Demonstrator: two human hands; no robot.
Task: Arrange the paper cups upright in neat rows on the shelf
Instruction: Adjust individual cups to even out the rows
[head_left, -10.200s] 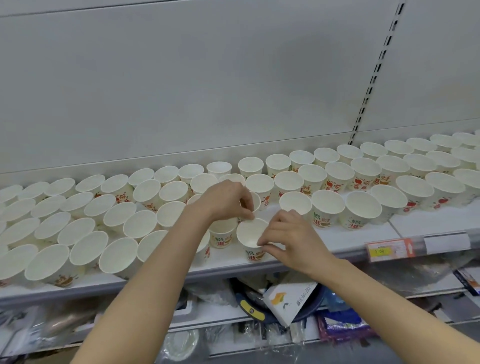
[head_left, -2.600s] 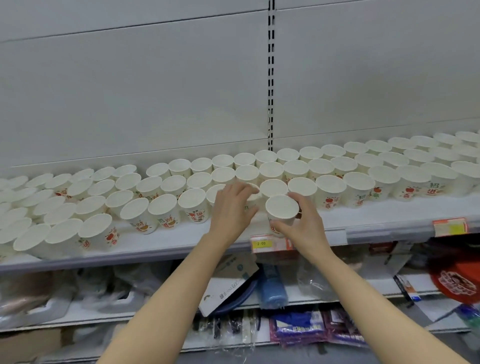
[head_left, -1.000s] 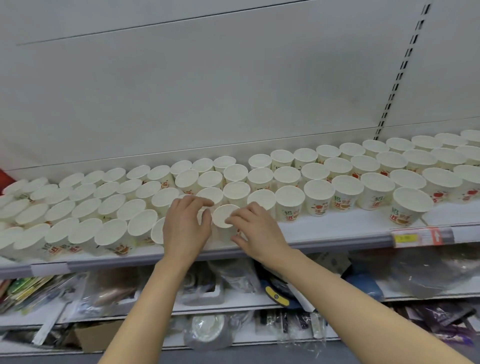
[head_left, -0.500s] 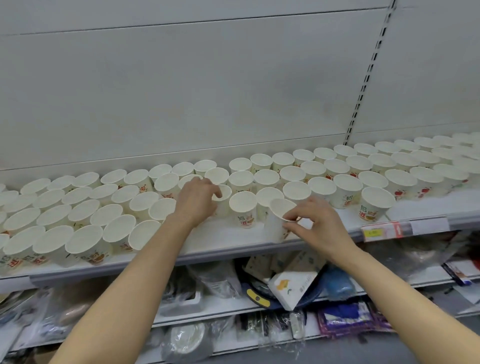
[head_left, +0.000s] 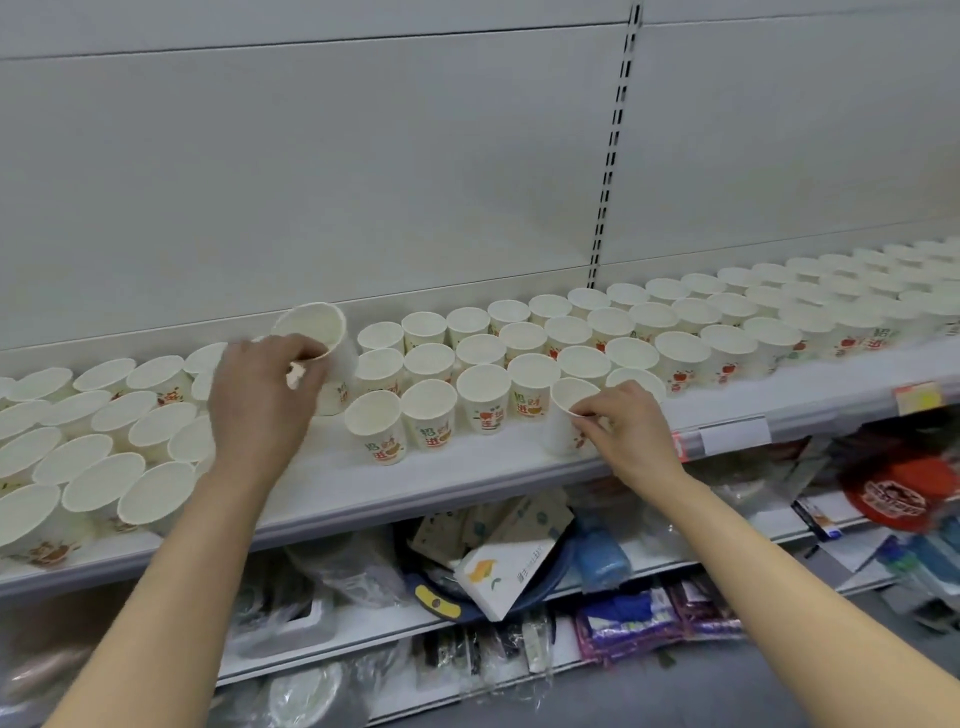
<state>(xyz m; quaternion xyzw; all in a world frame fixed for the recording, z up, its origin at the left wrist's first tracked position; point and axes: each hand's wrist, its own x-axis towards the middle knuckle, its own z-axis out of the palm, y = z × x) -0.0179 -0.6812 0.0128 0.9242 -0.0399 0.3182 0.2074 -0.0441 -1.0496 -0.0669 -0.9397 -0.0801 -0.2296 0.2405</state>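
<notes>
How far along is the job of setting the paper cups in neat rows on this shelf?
Done: upright rows of cups fill the shelf at centre and right. In hand: the left hand holds a lifted cup; the right hand pinches a front cup by its rim. Left: a front-row gap between the hands.

White paper cups (head_left: 483, 397) with red and orange print on their sides stand upright, mouths open, in close rows along the white shelf (head_left: 467, 467), from its left end to its far right. At the left they crowd to the front edge; in the middle a bare strip lies before them. One cup (head_left: 324, 338) is raised above the rows and tilted, its mouth turned toward the viewer, pinched at the rim. Another cup (head_left: 563, 415) stands alone at the front of the shelf, leaning slightly, also held at its rim.
</notes>
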